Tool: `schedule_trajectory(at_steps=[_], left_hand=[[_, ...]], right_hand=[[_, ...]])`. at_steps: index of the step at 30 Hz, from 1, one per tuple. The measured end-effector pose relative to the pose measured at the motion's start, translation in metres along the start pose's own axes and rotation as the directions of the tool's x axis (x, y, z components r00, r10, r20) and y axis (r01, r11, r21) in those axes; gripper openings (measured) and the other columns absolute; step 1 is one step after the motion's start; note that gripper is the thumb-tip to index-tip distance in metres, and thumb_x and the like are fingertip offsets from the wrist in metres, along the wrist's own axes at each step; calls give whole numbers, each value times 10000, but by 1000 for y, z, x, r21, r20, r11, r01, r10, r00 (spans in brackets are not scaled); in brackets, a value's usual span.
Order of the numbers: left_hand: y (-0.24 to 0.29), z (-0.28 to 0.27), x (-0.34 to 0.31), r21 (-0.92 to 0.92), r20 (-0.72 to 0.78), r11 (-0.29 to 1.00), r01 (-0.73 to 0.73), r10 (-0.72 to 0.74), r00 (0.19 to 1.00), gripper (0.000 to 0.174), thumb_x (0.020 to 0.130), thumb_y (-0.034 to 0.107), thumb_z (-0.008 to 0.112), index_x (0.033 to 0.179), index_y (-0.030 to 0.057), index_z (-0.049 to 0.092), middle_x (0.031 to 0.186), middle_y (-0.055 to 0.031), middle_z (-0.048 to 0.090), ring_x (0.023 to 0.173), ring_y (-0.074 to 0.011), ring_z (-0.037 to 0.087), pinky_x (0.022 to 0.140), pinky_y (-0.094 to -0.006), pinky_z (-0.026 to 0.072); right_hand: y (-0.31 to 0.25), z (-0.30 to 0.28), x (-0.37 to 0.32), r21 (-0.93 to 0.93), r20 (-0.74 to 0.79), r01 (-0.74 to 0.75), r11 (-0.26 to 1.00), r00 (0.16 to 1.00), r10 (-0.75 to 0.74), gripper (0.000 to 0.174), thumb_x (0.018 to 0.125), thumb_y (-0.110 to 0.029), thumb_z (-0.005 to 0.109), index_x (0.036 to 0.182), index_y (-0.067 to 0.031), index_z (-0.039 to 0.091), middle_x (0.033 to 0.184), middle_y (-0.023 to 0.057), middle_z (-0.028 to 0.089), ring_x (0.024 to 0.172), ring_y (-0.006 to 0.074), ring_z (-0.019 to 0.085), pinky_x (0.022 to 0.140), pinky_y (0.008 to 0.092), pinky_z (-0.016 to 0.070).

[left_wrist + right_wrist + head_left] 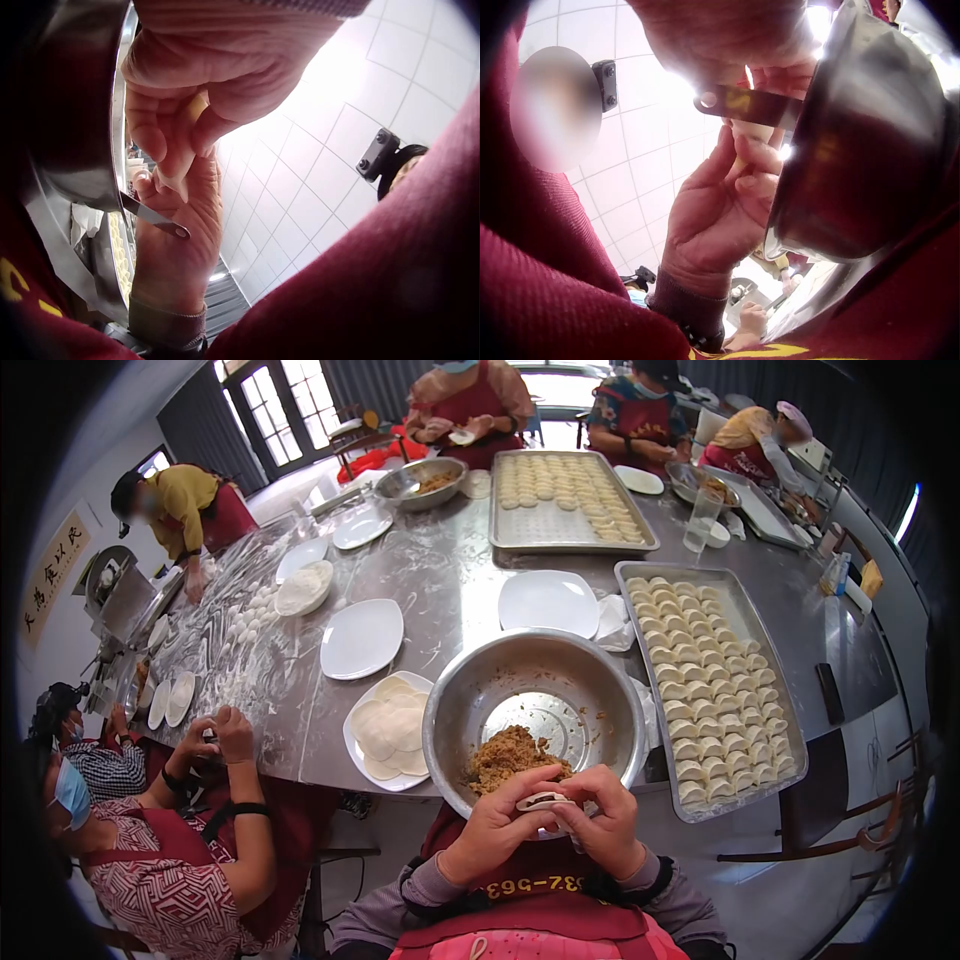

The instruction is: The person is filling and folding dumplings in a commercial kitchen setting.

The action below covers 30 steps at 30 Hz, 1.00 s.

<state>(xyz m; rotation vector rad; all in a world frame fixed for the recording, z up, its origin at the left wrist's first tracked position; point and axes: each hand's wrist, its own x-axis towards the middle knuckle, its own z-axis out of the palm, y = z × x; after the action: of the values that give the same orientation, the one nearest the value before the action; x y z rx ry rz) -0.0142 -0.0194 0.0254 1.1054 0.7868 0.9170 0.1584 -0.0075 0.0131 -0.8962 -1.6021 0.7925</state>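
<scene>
Over the near rim of a steel bowl [460, 660], both hands hold a partly folded dumpling [545, 802], dark filling showing in its gap. My left hand [497, 830] pinches the wrapper from one side. The fingers of my right hand [605, 825] pinch its other side. A flat metal handle [754, 106] with a hole at its end juts out by the right hand; I cannot tell how it is held. Minced filling [515, 758] lies heaped in the bowl. Left of the bowl, round wrappers [390, 728] are stacked on a white plate [352, 745].
A metal tray [785, 780] with rows of dumplings stands at right; another tray [515, 538] is farther back. White plates [362, 640] and floury dough pieces [255, 615] occupy the left. Other people work around the table [440, 590], one seated close at left [180, 860].
</scene>
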Motion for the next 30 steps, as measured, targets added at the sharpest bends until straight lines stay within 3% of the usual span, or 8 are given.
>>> schedule_trajectory(at_steps=[4, 8, 11, 16, 20, 22, 30], left_hand=[[-1, -1, 1, -2, -4, 1000, -15, 15, 1000, 602, 889, 0, 564, 1425, 66, 300, 1218, -96, 552, 1014, -114, 567, 767, -223, 510], [-3, 0, 0, -37, -15, 999, -20, 20, 1000, 613, 880, -17, 562, 1427, 62, 297, 1196, -80, 565, 1036, -107, 557, 834, -230, 491], [-4, -1, 0, -23, -11, 999, -29, 29, 1000, 622, 879, -20, 562, 1432, 65, 291, 1203, -83, 560, 1042, -106, 553, 839, -232, 487], [-4, -2, 0, 42, 2, 998, -36, 36, 999, 634, 874, -47, 547, 1436, 64, 274, 1250, -122, 536, 1022, -123, 572, 795, -229, 498], [-9, -1, 4, -36, -52, 992, -118, 116, 992, 592, 878, -55, 537, 1412, 56, 307, 1237, -123, 552, 1019, -136, 579, 800, -241, 498], [-18, -1, 7, -76, -119, 981, -178, 168, 979, 536, 888, -52, 524, 1386, 41, 347, 1219, -121, 567, 1017, -146, 583, 798, -251, 500], [-14, -3, 6, -114, -140, 978, -173, 156, 978, 392, 939, 0, 470, 1328, 10, 425, 1207, -116, 569, 1028, -159, 586, 836, -275, 515]], right_hand=[[0, -2, 2, -47, 52, 10, 999, 999, -8, 228, 750, -26, 727, 971, -54, 678, 828, 51, 580, 649, 130, 532, 588, 251, 445], [1, -2, 1, -30, 72, -2, 1000, 997, 4, 269, 751, -18, 720, 1014, -68, 690, 834, 59, 582, 658, 140, 540, 596, 253, 448], [-3, -2, 3, -40, 77, -42, 998, 996, 45, 206, 735, -14, 720, 938, -40, 690, 823, 67, 599, 676, 135, 570, 603, 253, 462], [2, -6, 1, -40, 130, 1, 999, 992, 4, 218, 753, -1, 711, 964, -46, 684, 839, 73, 589, 677, 152, 565, 592, 254, 458], [3, -5, 2, -68, 38, 66, 996, 997, -63, 158, 754, 2, 712, 906, -23, 674, 846, 92, 606, 716, 171, 601, 614, 262, 479], [4, -4, 2, -28, -8, 30, 999, 1000, -30, 146, 757, 1, 711, 897, -18, 673, 851, 101, 611, 738, 178, 614, 627, 265, 491], [-4, 5, 11, 38, -31, -46, 998, 998, 48, 150, 745, -4, 722, 885, -15, 672, 865, 100, 604, 769, 166, 605, 662, 258, 486]])
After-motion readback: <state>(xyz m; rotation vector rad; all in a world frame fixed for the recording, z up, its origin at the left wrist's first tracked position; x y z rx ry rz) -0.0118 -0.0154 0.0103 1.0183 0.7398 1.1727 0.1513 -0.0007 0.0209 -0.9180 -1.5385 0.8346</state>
